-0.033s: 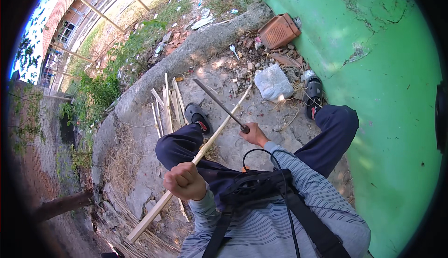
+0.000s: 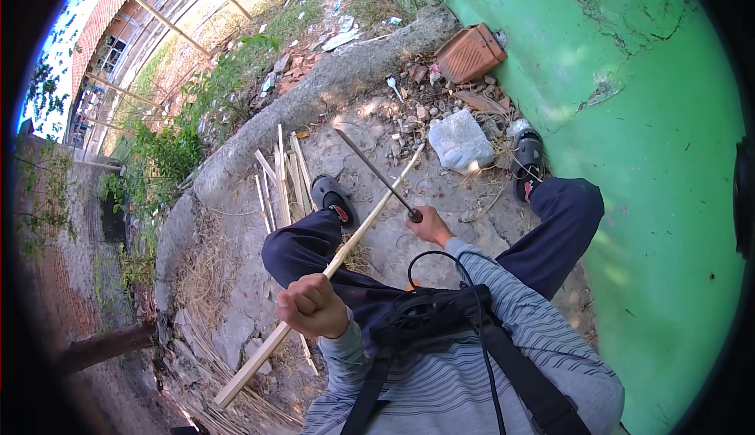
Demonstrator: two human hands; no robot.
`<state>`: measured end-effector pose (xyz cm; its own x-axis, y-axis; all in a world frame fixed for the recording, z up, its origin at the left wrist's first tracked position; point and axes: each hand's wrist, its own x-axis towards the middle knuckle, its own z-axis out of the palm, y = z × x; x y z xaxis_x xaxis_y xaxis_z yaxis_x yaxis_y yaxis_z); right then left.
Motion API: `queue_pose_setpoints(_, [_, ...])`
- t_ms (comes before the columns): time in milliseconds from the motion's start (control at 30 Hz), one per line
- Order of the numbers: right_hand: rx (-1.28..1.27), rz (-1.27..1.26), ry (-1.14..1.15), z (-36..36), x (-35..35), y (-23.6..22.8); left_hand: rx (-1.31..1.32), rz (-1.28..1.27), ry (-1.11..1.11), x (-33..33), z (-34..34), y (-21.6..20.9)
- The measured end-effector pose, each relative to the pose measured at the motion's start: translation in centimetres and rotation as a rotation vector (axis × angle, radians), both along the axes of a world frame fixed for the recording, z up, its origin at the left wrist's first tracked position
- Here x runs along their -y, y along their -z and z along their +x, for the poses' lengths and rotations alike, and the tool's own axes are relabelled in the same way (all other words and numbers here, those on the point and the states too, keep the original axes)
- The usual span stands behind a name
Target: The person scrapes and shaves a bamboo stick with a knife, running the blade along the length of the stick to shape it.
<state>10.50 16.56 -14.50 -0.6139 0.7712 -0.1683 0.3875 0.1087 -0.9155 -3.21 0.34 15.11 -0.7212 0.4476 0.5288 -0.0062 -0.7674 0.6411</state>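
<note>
My left hand (image 2: pixel 313 306) is closed in a fist around a long pale wooden strip (image 2: pixel 263 359). The strip slants from the lower left, over my bent left leg, up toward the rubble at the middle. In my right hand (image 2: pixel 431 226) I grip the dark handle of a long, narrow-bladed knife (image 2: pixel 370 164). Its blade points up and left, crossing the strip's upper part in this view; whether it touches the strip I cannot tell. More split wooden strips (image 2: pixel 284 175) lie in a loose pile beside my left shoe (image 2: pixel 333 199).
A white rough block (image 2: pixel 461 141) lies near my right shoe (image 2: pixel 527 158), with rubble and an orange-brown clay block (image 2: pixel 470 53) beyond. A green wall (image 2: pixel 645 199) rises on the right. A low concrete edge (image 2: pixel 259 116) curves along the left. A black cable (image 2: pixel 486 340) hangs over my front.
The knife has shifted very slightly, its tip going a little up and to the right. My left hand and the wooden strip stay where they were.
</note>
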Motion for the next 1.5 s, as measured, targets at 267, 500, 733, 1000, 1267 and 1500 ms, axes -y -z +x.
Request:
queue_pose_setpoints(267, [0.062, -0.069, -0.004, 0.4, 0.5, -1.0, 0.011, 0.005, -0.105, 0.7, 0.4, -1.0])
queue_pose_setpoints(500, [-0.075, -0.342, -0.15, 1.0, 4.5, -5.5, 0.011, -0.083, -0.218, 3.9, -1.5, -9.7])
queue_pose_setpoints(733, [-0.078, -0.369, -0.125, 0.9, 5.3, -4.8, 0.063, -0.212, -0.309, -1.2, -3.4, -10.5])
queue_pose_setpoints(1000, [-0.019, -0.219, -0.034, 1.2, 4.0, -1.4, 0.029, -0.207, -0.246, -2.9, -3.3, -10.8])
queue_pose_setpoints(1267, [0.077, -0.15, -0.177, 0.3, 4.6, -2.9, 0.084, -0.209, -0.311, -1.4, -4.3, -10.8])
queue_pose_setpoints(1500, [0.119, -0.178, 0.023, 1.9, 3.5, 2.8, 0.105, -0.211, -0.313, -1.8, -4.7, -10.3])
